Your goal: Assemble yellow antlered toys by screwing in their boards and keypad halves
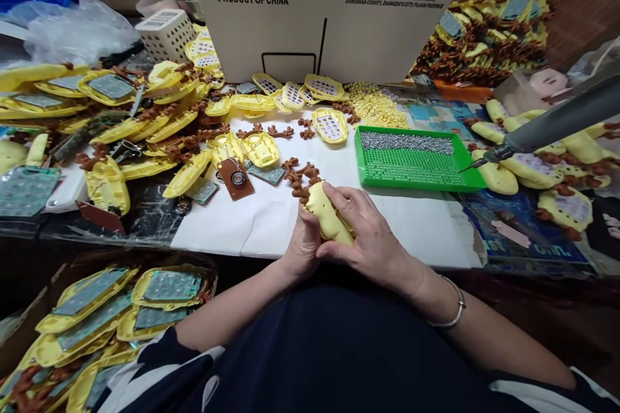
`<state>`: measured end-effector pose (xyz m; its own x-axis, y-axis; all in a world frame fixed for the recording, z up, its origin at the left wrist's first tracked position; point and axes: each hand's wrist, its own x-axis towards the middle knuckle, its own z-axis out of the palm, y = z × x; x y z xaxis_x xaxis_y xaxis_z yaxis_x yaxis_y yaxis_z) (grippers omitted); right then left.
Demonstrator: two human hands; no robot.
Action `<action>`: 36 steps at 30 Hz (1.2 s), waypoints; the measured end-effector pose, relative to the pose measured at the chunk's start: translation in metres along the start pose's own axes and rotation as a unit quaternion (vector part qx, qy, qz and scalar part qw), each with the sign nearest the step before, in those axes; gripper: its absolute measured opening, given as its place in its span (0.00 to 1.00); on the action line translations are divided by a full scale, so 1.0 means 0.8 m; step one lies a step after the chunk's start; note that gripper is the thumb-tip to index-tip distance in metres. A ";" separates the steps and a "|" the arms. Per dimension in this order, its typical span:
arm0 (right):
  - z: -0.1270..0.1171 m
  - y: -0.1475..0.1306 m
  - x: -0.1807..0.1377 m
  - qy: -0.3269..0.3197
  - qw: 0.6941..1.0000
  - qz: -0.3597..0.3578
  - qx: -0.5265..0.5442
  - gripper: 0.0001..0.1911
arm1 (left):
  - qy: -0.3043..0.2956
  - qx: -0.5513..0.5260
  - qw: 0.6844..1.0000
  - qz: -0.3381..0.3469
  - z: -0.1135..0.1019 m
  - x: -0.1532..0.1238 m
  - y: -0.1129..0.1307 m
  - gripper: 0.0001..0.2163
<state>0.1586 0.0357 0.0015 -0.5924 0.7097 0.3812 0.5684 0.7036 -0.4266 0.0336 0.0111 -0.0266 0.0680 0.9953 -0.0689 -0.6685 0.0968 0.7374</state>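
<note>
Both my hands grip one yellow plastic toy shell (325, 211) with brown antlers (301, 179) at its far end, just above the near edge of the white paper (271, 219). My left hand (303, 246) cups the shell from the left and below, fingers closed on it. My right hand (365, 231) wraps over its right side, fingers curled on top. A silver bangle (453, 310) circles my right wrist.
A green tray (411, 161) of small screws lies right of my hands, with a grey electric screwdriver (552, 126) hanging over its right edge. Yellow shells, circuit boards and brown antlers are heaped left, behind and right. A cardboard box (329, 6) stands at the back.
</note>
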 end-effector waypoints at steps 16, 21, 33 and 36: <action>0.000 -0.011 -0.004 0.003 0.999 -0.026 -0.030 0.37 | 0.010 -0.016 1.000 -0.001 0.013 -0.002 0.019 0.25; -0.021 -0.003 0.009 0.001 0.958 0.160 0.236 0.27 | -0.012 -0.040 0.996 -0.082 0.014 -0.004 0.020 0.30; -0.034 -0.002 -0.018 -0.029 0.880 0.289 0.377 0.14 | -0.039 0.221 0.973 -0.052 -0.005 -0.031 0.030 0.19; -0.032 -0.001 -0.027 -0.055 0.884 0.278 0.371 0.14 | -0.055 0.255 0.963 -0.065 -0.002 -0.035 0.034 0.18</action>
<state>0.1853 0.0205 0.0143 -0.4143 0.9021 -0.1204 0.2822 0.0015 -0.9594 0.0119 -0.0143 -0.0058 0.2234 0.9656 -0.1329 -0.2003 0.1789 0.9633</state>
